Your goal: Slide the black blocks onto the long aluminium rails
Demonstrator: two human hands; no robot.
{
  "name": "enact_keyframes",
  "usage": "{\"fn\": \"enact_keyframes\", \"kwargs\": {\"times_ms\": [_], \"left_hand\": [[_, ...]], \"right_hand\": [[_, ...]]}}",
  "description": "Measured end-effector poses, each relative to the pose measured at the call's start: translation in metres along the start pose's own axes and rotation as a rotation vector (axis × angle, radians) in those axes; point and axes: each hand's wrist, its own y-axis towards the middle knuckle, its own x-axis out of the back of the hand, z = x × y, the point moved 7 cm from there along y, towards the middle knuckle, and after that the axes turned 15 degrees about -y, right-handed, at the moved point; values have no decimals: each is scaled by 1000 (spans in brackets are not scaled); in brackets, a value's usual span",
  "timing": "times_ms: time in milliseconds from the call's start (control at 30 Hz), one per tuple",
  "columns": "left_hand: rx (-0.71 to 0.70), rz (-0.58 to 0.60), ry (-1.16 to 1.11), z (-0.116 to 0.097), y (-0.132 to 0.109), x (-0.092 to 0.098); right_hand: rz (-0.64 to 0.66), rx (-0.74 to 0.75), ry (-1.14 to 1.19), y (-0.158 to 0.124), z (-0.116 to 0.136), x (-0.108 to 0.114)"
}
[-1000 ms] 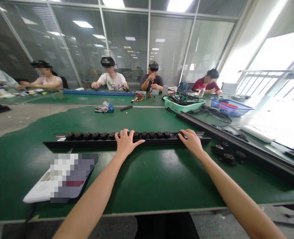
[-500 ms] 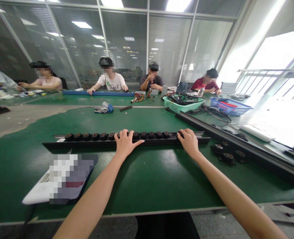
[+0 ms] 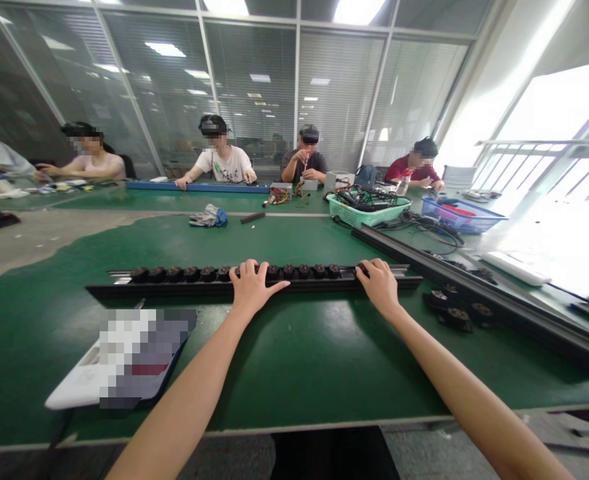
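Observation:
A long black rail [image 3: 319, 285] lies across the table before me, with a row of dark socket modules [image 3: 190, 274] set along its channel. My left hand [image 3: 251, 285] grips the middle of the rail, fingers over the far side and thumb stretched along the near edge; it covers part of the row. Towards the rail's right end, the curled fingers of my right hand [image 3: 378, 283] hold a black socket module [image 3: 363, 269], mostly hidden under them. A gap separates that module from the rest of the row.
Several loose modules [image 3: 458, 318] lie to the right, beside another long black rail [image 3: 474, 293] set diagonally. A white device [image 3: 77, 380] is near my left forearm. Further back are a crumpled cloth [image 3: 208, 216], a green basket [image 3: 369, 213] of cables and a blue basket [image 3: 474, 223]. Several people sit opposite.
Both hands keep their places on the rail, and the row of modules looks the same. Across the table, the hands of a person in dark clothing shift slightly.

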Motion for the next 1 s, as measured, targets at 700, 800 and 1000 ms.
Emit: {"fn": "enact_keyframes", "kwargs": {"times_ms": [700, 800, 1000], "left_hand": [[12, 12, -3, -1, -1, 1], [7, 9, 6, -1, -1, 1], [2, 12, 11, -1, 0, 2]], "right_hand": [[10, 100, 134, 5, -13, -3], [12, 90, 125, 6, -13, -3], [31, 99, 177, 8, -17, -4]]}}
